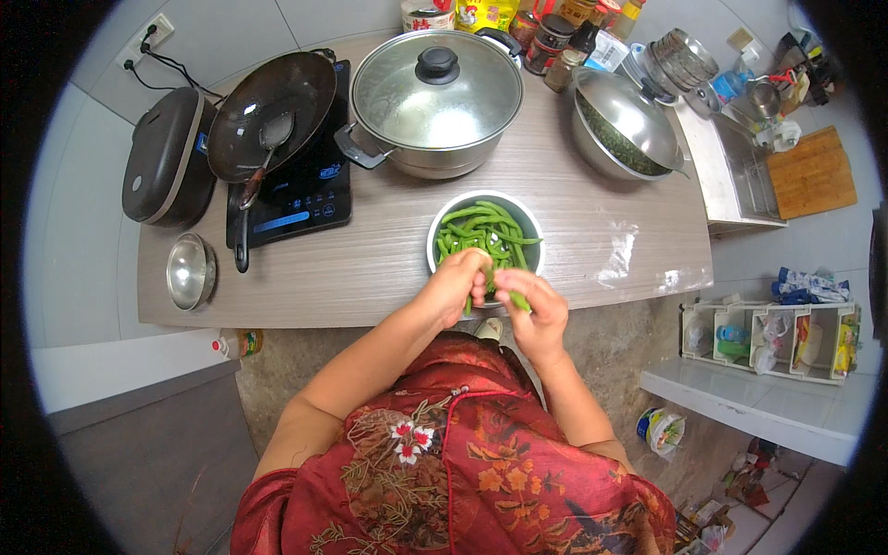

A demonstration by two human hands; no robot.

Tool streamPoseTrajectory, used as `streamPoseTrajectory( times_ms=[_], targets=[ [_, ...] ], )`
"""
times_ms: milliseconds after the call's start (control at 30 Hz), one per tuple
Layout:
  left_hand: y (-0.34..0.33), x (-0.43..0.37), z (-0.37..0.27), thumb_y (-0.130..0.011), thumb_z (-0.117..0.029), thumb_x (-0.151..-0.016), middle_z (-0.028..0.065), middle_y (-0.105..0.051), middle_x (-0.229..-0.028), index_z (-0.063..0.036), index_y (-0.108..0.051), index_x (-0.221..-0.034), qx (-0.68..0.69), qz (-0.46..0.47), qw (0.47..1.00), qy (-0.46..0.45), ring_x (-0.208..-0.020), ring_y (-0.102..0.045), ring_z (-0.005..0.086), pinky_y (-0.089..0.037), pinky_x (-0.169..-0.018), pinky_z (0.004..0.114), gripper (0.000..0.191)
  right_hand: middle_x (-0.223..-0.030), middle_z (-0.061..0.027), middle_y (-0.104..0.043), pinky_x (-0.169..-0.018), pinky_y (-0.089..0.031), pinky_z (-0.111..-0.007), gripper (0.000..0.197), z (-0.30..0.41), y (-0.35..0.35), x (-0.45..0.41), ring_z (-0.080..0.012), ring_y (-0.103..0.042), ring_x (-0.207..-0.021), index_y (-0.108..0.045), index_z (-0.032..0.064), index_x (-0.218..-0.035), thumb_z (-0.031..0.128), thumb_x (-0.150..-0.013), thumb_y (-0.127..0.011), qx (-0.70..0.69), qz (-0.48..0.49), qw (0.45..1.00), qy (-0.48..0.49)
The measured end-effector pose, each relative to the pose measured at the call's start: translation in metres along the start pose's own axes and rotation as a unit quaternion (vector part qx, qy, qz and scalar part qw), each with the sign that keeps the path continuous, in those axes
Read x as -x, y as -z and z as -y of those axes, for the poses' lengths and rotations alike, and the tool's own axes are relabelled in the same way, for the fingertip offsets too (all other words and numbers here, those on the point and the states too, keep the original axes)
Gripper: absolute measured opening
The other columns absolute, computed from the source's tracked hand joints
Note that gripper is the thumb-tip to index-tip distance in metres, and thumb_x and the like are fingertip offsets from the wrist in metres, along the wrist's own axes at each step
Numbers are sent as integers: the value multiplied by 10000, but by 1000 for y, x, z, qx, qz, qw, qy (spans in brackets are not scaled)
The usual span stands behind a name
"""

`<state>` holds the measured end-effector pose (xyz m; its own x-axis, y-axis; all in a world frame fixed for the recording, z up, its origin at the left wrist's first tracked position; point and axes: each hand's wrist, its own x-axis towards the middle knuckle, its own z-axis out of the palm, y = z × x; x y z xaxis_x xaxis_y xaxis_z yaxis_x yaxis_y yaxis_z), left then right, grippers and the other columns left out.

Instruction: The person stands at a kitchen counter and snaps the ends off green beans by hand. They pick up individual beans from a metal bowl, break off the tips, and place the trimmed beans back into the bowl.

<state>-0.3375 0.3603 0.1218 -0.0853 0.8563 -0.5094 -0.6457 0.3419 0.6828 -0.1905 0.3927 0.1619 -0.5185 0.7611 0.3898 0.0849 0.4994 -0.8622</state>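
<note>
Green beans [485, 220], some whole and some in shorter lengths, fill part of a round metal bowl [538, 239] at the table's front edge. Above the bowl's near rim, my left hand [454, 284] grips a piece of green bean pointing downward. My right hand [538, 305], close beside it, is closed around another piece, whose green end [519, 301] sticks out below the fingers. Slight blur and my fingers hide where the two pieces meet, so I cannot tell whether they are still joined.
Behind the bowl stands a large lidded steel pot [437, 97]. A wok [270, 118] with a spatula [267, 149] rests on an induction cooker [298, 208] at left. A small metal bowl [191, 270] sits front left. Right of the pot, a metal lid [628, 104] partly covers a basin [590, 149] of dark green leaves.
</note>
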Motion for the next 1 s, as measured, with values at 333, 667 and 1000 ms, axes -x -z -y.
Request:
streamPoseTrajectory(
  times_ms=[333,667,1000],
  targets=[
    [18,-13,0,-438,-141,-934,104,-538,-1122,46,-452,-1222,1,-98,991,-92,-1067,-484,168,-367,-953,284,344,-979,-156,-625,-790,-492,-376,338,-22,-12,-12,-345,-592,-933,-631,32,-999,-91,-696,-545,152,156,976,-8],
    [13,7,-13,-425,-60,-915,201,-373,-1380,89,-270,-1363,-63,-102,989,-87,-1285,-349,259,-257,-1068,319,497,-976,-164,-634,-782,-479,-406,395,-19,-2,-41,-342,-604,-886,-660,73,-1002,-61,-668,-496,256,367,880,-158],
    [28,12,11,-633,-29,-733,126,-610,-1002,-49,-635,-1000,-582,27,737,-342,-1051,-517,342,-395,-935,402,268,-801,-161,-633,-649,-490,-432,159,-64,-17,-44,-341,-619,-757,-626,57,-884,85,-727,-620,397,175,897,-86]
  ],
)
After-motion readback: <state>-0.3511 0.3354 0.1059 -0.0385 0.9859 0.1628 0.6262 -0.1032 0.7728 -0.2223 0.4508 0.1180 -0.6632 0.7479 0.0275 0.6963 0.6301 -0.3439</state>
